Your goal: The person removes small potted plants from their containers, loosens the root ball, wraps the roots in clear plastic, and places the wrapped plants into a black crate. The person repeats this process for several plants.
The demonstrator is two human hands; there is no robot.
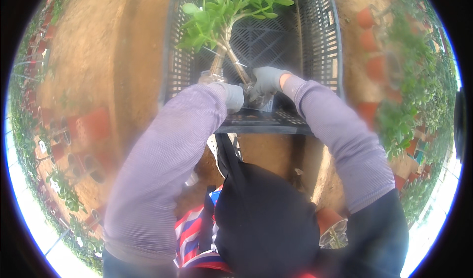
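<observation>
A leafy green succulent plant (224, 19) with thick pale stems leans inside a black plastic crate (322, 36). Two bare stems cross, each with a thin white tie around it. Clear plastic wraps the stem bases, one wrapped base (209, 77) lying beside my left wrist. My gloved right hand (267, 81) is closed on the wrapped base of the right stem. Opposite it, my gloved left hand (233, 96) has its fingers curled against the same base; their tips are partly hidden. A small pale printed piece (267, 104) shows under my right hand.
The crate's near rim (266, 129) runs below my hands. Terracotta pots (372, 41) and green plants stand along the right, with more reddish pots (93, 125) at left on brown soil. Another pot (332, 224) lies tipped near my right side.
</observation>
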